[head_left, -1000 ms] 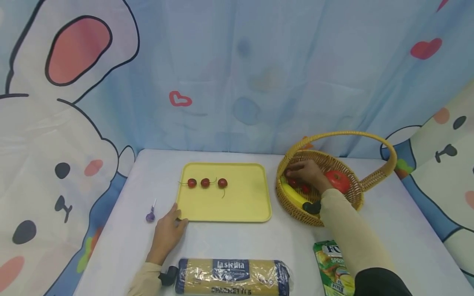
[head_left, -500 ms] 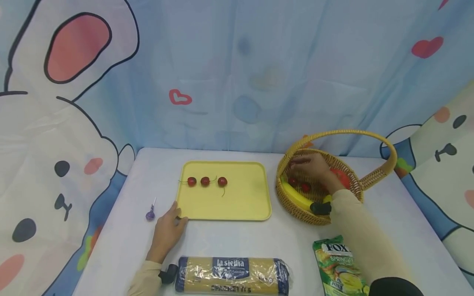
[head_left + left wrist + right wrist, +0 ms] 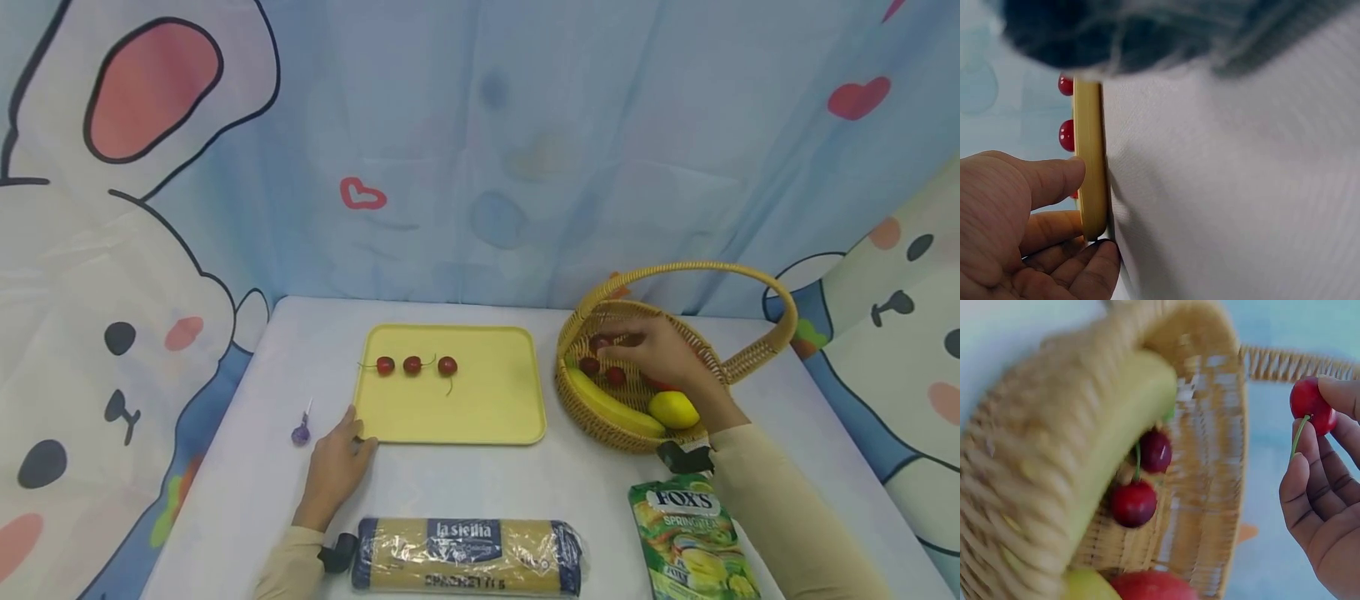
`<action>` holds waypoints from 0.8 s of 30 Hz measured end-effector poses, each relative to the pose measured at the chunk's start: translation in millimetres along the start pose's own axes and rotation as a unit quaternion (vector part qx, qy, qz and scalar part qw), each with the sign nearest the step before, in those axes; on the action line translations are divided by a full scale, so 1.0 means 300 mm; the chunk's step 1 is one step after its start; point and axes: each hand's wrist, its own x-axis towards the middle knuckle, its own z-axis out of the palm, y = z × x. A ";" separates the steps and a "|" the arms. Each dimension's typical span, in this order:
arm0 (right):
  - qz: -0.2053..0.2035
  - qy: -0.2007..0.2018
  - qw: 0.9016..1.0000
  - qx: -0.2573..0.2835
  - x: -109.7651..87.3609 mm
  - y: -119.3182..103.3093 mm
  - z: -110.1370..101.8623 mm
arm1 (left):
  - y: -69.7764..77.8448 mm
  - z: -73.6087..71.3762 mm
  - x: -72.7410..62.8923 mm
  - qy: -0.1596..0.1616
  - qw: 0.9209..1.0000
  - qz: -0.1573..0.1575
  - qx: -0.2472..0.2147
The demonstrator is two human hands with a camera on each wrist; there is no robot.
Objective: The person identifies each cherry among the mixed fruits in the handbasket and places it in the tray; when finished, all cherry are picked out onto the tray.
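My right hand (image 3: 663,358) pinches a red cherry (image 3: 1307,400) between thumb and fingertips, its green stem pointing down past a finger. In the head view this hand overlaps the wicker basket (image 3: 600,437). Inside lie two more cherries (image 3: 1134,503), a banana (image 3: 615,408), a lemon (image 3: 673,409) and a red round fruit (image 3: 1154,586), mostly covered by the hand and arm in the head view. On the left, my left hand (image 3: 337,467) grips the near left corner of a yellow tray (image 3: 1091,162), thumb against its edge and fingers at its underside. Three stemmed cherries (image 3: 412,365) line up on the tray.
A purple lollipop (image 3: 301,433) lies left of the tray. Nearest me are a spaghetti pack (image 3: 465,557) and, further right, a green Fox's bag (image 3: 693,533). The basket's tall handle (image 3: 690,268) arches over it. A printed curtain (image 3: 487,125) hangs behind the table.
My right hand has drawn back rightward from the basket's far left side, now with a cherry between its fingers. The lemon has come into sight. My left hand stays at the tray corner.
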 end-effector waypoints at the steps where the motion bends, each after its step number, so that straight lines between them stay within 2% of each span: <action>1: -0.006 0.001 1.000 0.008 -0.015 -0.014 0.006 | 0.000 -0.001 0.000 -0.001 1.000 -0.001 0.000; 6: -0.058 -0.009 0.996 0.067 -0.067 -0.079 0.058 | 0.002 -0.001 0.000 -0.006 1.000 -0.007 0.002; 11: -0.096 -0.019 0.989 0.111 -0.071 -0.138 0.146 | 0.001 -0.001 0.001 -0.007 1.000 -0.009 0.003; 18: -0.091 -0.061 0.978 0.178 -0.036 -0.235 0.300 | -0.003 -0.002 0.005 0.002 1.000 -0.004 -0.001; 21: -0.087 -0.054 0.977 0.186 -0.005 -0.254 0.357 | -0.004 0.003 0.005 -0.003 1.000 -0.010 -0.008; 24: -0.077 -0.024 0.982 0.168 0.037 -0.260 0.410 | -0.005 0.006 0.003 -0.008 1.000 -0.017 -0.010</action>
